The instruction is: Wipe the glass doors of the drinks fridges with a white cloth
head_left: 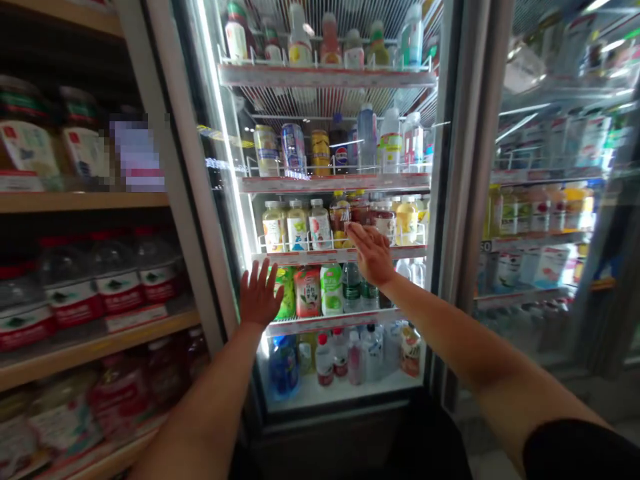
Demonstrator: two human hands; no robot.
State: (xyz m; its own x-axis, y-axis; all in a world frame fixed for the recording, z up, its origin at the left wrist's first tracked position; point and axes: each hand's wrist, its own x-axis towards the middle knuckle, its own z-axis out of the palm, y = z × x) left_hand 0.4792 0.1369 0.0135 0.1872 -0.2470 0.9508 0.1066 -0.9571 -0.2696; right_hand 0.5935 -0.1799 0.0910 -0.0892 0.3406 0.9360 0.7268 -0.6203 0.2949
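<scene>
My left hand (260, 295) is held up with its fingers spread, in front of the lower left of a lit drinks fridge (327, 255). Behind it stand a green bottle (286, 293) and a red-labelled bottle (307, 291). My right hand (371, 255) reaches to the fridge's middle shelf, fingers stretched out and nothing in them. Close to its fingertips are a dark tea-coloured bottle (341, 217) and a wide-labelled bottle (384, 220). Reflections suggest glass across the fridge front; whether either hand touches it, I cannot tell.
Left of the fridge, a wooden shelf (80, 201) carries large bottles, some with red labels (120, 290). A metal door frame (465, 200) divides the fridge from another glass-fronted cooler (540, 213) on the right. Cans (293, 148) and bottles fill the upper racks.
</scene>
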